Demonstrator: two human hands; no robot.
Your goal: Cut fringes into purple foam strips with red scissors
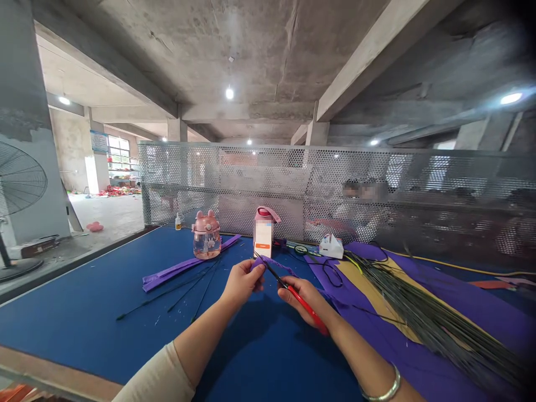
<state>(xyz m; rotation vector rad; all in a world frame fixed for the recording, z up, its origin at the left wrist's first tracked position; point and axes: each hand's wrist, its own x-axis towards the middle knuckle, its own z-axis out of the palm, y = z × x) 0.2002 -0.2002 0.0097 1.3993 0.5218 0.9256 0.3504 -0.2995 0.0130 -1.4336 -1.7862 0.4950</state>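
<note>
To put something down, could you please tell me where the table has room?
The widest bare patch of table lies left of the loose stems and purple strip. Another shows below the left hand and right hand. A stem bundle and purple paper crowd the right.

tabletop [75, 321] free leftward, phone [263, 237] beyond left fingers [255, 272]
</note>
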